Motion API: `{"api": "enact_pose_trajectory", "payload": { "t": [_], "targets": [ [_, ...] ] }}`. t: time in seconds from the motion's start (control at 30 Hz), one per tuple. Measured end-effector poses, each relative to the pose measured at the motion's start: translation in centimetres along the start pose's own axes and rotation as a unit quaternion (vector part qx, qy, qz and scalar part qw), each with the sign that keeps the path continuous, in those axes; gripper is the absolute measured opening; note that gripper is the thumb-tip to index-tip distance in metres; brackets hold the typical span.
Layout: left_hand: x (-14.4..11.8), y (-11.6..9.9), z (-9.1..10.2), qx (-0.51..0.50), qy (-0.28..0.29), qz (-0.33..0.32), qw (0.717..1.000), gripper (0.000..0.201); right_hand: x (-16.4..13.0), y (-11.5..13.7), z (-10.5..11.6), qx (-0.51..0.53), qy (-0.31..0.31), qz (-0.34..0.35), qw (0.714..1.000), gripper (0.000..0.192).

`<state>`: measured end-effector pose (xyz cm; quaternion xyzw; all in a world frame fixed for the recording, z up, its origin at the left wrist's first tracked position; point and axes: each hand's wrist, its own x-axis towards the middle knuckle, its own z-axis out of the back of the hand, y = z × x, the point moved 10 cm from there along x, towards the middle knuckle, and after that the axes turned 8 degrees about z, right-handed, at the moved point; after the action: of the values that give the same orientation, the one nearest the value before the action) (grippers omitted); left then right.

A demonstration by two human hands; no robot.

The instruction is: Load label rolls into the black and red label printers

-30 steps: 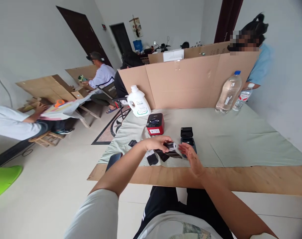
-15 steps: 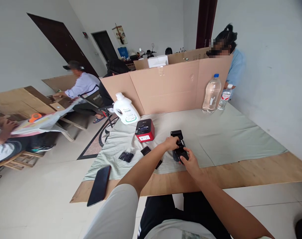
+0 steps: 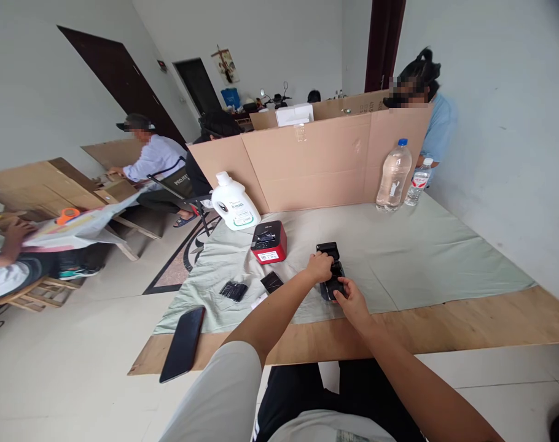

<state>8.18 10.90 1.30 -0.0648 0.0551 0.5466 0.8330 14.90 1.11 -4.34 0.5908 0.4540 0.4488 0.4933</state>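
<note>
A small black printer [image 3: 331,268] with its lid raised stands on the pale green cloth [image 3: 422,258], a little in from the table's near edge. My left hand [image 3: 319,267] rests on its left side, fingers curled over the open top. My right hand [image 3: 347,293] grips its front end from the near side. A red and black printer [image 3: 269,242] stands to the left, behind my left hand. Two small black parts [image 3: 234,290] [image 3: 272,281] lie on the cloth left of my forearm.
A black phone [image 3: 183,342] lies at the wooden table's front left corner. A white detergent jug [image 3: 233,202], two water bottles [image 3: 392,177] and a cardboard screen [image 3: 316,162] stand at the back. Other people sit at the left and behind the screen.
A second ago my hands held a small black piece with a white roll in front of the black printer. Both hands have since moved onto the printer itself. The view has swung left.
</note>
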Motion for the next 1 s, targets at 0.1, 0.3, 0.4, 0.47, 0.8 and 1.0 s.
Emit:
{"api": "enact_pose_trajectory", "payload": {
  "t": [0.1,0.3,0.4,0.47,0.8,1.0],
  "targets": [
    [-0.1,0.2,0.6,-0.034,-0.040,-0.005,0.999,0.043,0.0,0.1,0.0,-0.008,0.000,0.001,1.000,0.041],
    [-0.6,0.1,0.0,-0.054,-0.045,-0.050,0.996,0.024,0.1,0.7,0.4,-0.061,0.003,0.024,0.998,0.031],
    [-0.8,0.3,-0.4,-0.049,-0.052,-0.056,0.996,0.028,0.2,1.3,0.6,-0.101,-0.011,0.049,0.994,0.028],
    [-0.8,0.5,-0.6,-0.052,-0.052,-0.045,0.996,0.029,0.2,1.3,0.5,-0.087,-0.013,0.054,0.995,0.028],
    [0.7,0.8,-0.2,-0.037,-0.043,0.049,0.997,0.021,0.2,-0.4,0.3,-0.077,-0.007,0.024,0.997,0.022],
    [0.0,1.2,0.2,-0.073,-0.052,0.041,0.995,0.023,0.3,-0.7,0.2,-0.077,-0.003,0.022,0.997,0.023]
  ]
}}
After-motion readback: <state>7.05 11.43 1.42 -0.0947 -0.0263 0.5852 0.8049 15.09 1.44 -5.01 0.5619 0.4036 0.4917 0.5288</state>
